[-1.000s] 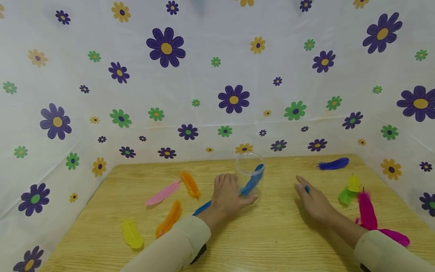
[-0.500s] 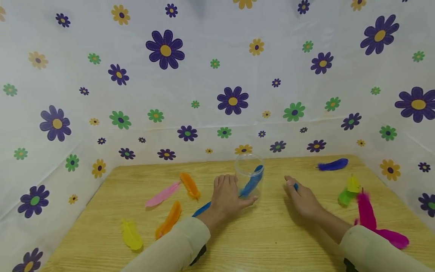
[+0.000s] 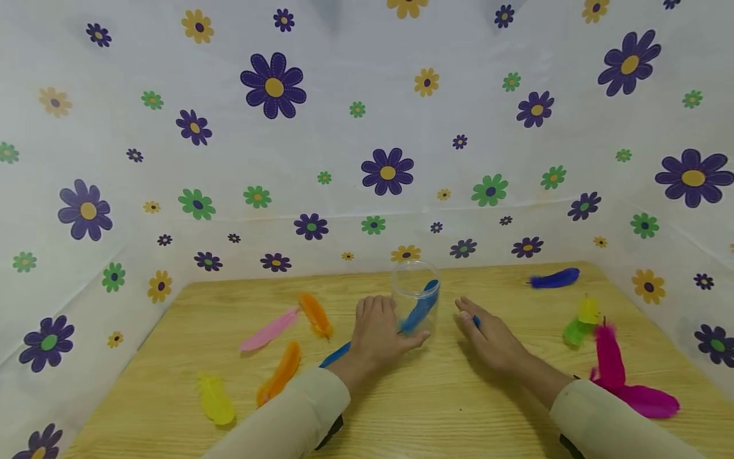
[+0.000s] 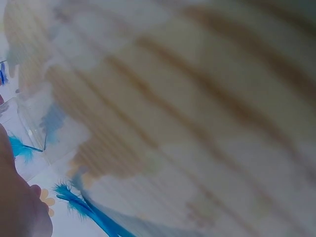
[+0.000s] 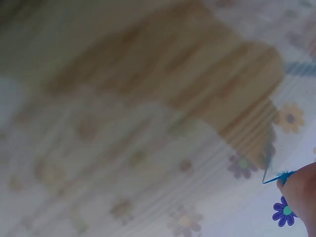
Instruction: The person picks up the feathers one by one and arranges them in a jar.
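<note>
In the head view a clear plastic cup (image 3: pixel 415 290) stands upright at mid-table, with a blue feather (image 3: pixel 420 307) leaning inside it. My left hand (image 3: pixel 375 331) holds the cup from its left side, thumb across the front; the far fingertips are hidden. My right hand (image 3: pixel 490 338), just right of the cup and apart from it, pinches another blue feather (image 3: pixel 476 322), mostly covered by the fingers. In the right wrist view that feather's quill (image 5: pixel 272 180) sticks out past the fingertips. One more blue feather (image 3: pixel 335 354) lies partly under my left forearm.
To the left lie a pink feather (image 3: pixel 269 329), orange feathers (image 3: pixel 315 315) and a yellow feather (image 3: pixel 216 400). On the right are a dark blue feather (image 3: pixel 554 278), a yellow and green pair (image 3: pixel 580 326) and magenta feathers (image 3: pixel 610 357). A flowered cloth (image 3: pixel 332 140) surrounds the wooden table (image 3: pixel 436 414).
My right hand has moved left, closer to the cup, carrying the blue feather. The left hand stays on the cup. The head view has shifted slightly.
</note>
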Action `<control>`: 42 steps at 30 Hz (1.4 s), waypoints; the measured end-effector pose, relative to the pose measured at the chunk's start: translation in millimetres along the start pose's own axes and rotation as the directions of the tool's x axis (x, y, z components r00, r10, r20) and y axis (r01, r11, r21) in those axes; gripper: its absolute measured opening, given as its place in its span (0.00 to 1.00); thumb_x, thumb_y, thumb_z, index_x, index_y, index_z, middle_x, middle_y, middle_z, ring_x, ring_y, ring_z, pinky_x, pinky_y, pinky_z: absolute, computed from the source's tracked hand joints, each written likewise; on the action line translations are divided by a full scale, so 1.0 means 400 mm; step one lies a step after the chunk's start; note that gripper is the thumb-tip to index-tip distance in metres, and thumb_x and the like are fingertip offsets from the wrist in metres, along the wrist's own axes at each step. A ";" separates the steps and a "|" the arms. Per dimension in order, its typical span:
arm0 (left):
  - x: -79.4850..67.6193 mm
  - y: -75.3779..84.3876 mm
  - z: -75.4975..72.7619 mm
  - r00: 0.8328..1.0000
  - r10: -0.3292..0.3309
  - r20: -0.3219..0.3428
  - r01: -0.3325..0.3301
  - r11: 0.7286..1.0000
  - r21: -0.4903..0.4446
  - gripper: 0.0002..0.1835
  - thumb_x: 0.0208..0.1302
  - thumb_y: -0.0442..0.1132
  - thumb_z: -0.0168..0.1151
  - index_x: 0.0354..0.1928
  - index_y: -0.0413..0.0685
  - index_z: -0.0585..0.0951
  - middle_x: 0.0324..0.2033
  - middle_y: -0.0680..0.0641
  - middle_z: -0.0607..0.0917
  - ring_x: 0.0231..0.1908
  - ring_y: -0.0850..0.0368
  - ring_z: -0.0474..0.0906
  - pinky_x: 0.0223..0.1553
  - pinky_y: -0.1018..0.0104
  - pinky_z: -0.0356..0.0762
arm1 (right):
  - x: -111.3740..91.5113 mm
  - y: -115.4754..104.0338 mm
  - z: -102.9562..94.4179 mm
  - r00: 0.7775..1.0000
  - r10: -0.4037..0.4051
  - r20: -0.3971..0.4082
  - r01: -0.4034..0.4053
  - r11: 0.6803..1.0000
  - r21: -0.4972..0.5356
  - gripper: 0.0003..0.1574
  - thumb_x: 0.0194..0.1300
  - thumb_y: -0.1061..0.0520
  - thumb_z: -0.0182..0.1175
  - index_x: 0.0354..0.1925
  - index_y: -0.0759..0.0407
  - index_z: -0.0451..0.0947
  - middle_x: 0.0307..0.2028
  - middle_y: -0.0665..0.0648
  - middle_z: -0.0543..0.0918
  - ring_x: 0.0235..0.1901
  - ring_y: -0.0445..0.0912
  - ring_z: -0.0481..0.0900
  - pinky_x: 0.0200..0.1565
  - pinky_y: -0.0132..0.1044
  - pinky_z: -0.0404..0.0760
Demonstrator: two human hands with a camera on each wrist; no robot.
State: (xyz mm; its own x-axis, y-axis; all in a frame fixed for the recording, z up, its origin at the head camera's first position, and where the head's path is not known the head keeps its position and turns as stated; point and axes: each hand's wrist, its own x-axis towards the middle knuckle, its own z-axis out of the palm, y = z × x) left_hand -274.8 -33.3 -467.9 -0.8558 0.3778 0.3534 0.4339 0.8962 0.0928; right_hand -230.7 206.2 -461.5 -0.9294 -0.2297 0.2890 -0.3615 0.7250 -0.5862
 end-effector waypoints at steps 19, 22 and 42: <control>-0.011 0.005 0.006 1.000 0.012 -0.009 -0.012 1.000 -0.020 0.45 0.55 0.82 0.49 0.46 0.43 0.72 0.39 0.48 0.74 0.41 0.52 0.64 0.50 0.58 0.60 | -0.009 -0.012 0.019 0.990 -0.117 0.075 0.130 0.971 -0.202 0.31 0.81 0.48 0.42 0.72 0.64 0.63 0.73 0.65 0.64 0.70 0.65 0.64 0.68 0.61 0.62; -0.019 0.002 0.008 1.000 0.008 0.003 -0.008 1.000 0.002 0.46 0.54 0.83 0.48 0.46 0.44 0.72 0.39 0.48 0.75 0.41 0.53 0.64 0.50 0.58 0.60 | -0.008 -0.015 0.026 0.984 -0.139 0.112 0.160 0.964 -0.212 0.32 0.81 0.47 0.41 0.73 0.64 0.62 0.73 0.66 0.63 0.70 0.66 0.63 0.68 0.62 0.62; -0.010 -0.008 -0.001 0.999 0.009 -0.032 -0.008 1.000 0.010 0.47 0.55 0.82 0.47 0.48 0.42 0.72 0.39 0.47 0.75 0.41 0.53 0.63 0.51 0.59 0.60 | 0.032 -0.029 0.030 0.974 -0.170 0.150 0.211 0.925 -0.317 0.33 0.80 0.47 0.42 0.73 0.65 0.61 0.74 0.64 0.62 0.73 0.62 0.59 0.70 0.58 0.60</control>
State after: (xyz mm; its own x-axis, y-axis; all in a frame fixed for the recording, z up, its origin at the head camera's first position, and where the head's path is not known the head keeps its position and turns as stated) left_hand -272.6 -37.7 -469.1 -0.8427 0.3779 0.3834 0.4380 0.8954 0.0802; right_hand -239.5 187.0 -460.1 -0.8547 -0.4448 0.2675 -0.5063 0.8281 -0.2408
